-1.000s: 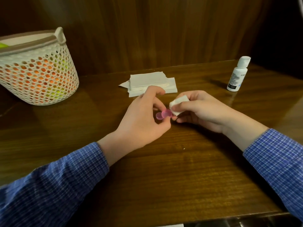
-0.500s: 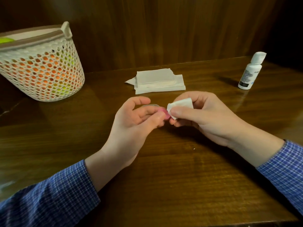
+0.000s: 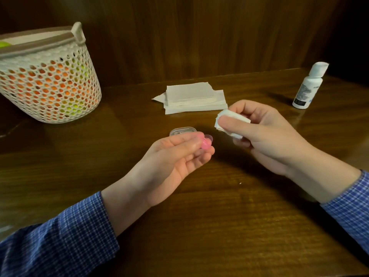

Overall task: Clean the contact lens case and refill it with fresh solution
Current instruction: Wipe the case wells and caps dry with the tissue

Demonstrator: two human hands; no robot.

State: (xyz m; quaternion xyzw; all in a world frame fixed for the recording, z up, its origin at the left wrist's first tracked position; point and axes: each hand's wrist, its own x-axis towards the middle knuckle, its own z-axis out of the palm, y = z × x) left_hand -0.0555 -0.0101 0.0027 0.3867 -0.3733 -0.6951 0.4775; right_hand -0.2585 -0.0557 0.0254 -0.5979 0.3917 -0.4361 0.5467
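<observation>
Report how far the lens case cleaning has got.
Done: nothing is visibly finished. In hand: the left hand pinches the small pink plastic lens case, while the right hand grips a folded white tissue wad, held apart from the case. Left: the refill, since the white solution bottle stands capped at the table's far right. Whether the case is wiped clean cannot be told.

2 sleeves (image 3: 60, 242), blue-white small check, cuffs at wrists; bare hands.
</observation>
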